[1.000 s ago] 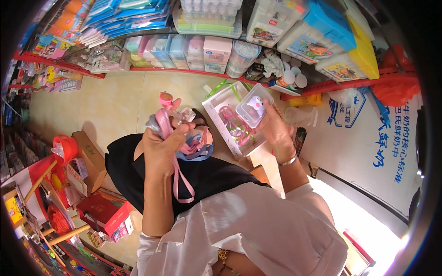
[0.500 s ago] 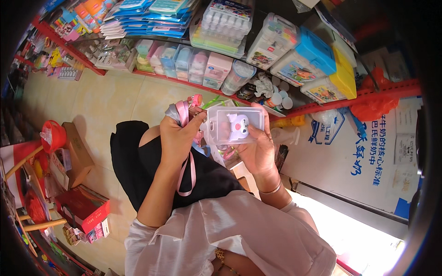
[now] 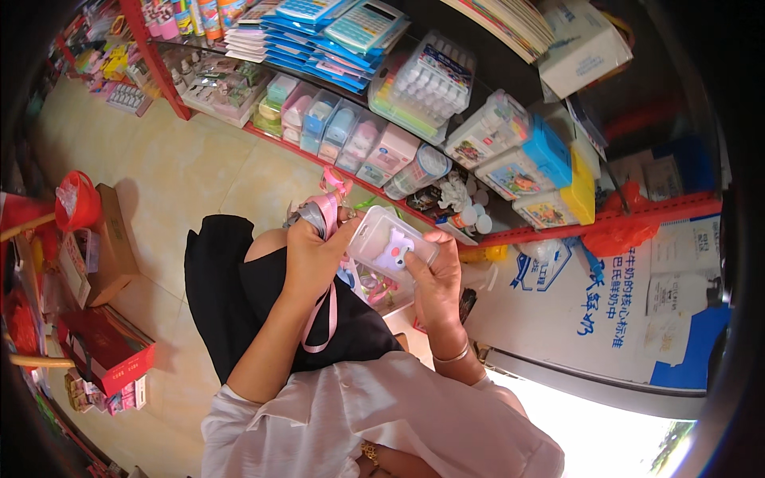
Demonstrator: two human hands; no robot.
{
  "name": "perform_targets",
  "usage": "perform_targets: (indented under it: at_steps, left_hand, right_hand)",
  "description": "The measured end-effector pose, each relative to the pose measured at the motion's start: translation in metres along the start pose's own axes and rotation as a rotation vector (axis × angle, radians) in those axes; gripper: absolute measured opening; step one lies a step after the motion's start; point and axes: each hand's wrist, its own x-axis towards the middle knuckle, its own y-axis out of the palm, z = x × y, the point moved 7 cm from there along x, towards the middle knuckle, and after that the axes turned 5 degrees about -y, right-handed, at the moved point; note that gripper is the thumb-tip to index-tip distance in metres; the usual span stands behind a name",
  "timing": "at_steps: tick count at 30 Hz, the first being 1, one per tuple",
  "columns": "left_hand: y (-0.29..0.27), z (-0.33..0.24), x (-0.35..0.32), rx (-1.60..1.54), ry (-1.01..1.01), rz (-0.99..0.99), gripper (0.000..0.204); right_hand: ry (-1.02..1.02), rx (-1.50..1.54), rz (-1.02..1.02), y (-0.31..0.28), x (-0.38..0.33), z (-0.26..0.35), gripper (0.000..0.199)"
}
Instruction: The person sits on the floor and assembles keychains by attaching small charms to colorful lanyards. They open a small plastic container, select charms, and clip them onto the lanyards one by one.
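Note:
A clear plastic card holder [image 3: 374, 237], with a slot at one end and a white-and-lilac cartoon animal on it, is gripped by its right side in my right hand [image 3: 440, 291]. The thumb of that hand presses on the animal figure. My left hand [image 3: 312, 256] is closed round a bundle of pink and grey lanyard straps [image 3: 327, 205], and its fingertips touch the holder's left edge. One pink strap loop [image 3: 320, 338] hangs over my dark-clad leg. Beneath the holder, a transparent container [image 3: 396, 299] with colourful things in it shows in part.
Ahead, a red-edged shelf [image 3: 275, 142] bears plastic boxes, marker sets and a stack of blue packs [image 3: 319, 56]. A white carton [image 3: 558, 307] stands at right. On the tiled floor at left are a red bucket [image 3: 78, 201], a cardboard box [image 3: 118, 247] and a red box [image 3: 107, 350].
The card holder has tilted clockwise and moved slightly down and left with my right hand. My left hand keeps hold of the straps. The whole view has shifted a little.

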Motion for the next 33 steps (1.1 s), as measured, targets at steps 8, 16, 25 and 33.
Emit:
perform_targets:
  at_steps: [8, 16, 25, 33]
  left_hand:
    - [-0.006, 0.007, 0.001, -0.096, -0.068, 0.042, 0.006]
    - [0.0, 0.001, 0.003, -0.106, 0.004, 0.044, 0.053]
    - [0.0, 0.004, 0.005, -0.075, -0.02, 0.029, 0.055]
    - [-0.003, 0.005, 0.007, -0.102, -0.128, 0.045, 0.053]
  right_hand:
    - [-0.032, 0.034, 0.054, 0.003, 0.001, 0.003, 0.041]
    - [0.052, 0.107, 0.103, 0.0, 0.003, -0.006, 0.043]
    - [0.091, -0.15, 0.356, 0.015, 0.01, -0.012, 0.021]
    - [0.088, -0.102, 0.352, 0.015, 0.027, -0.013, 0.018]
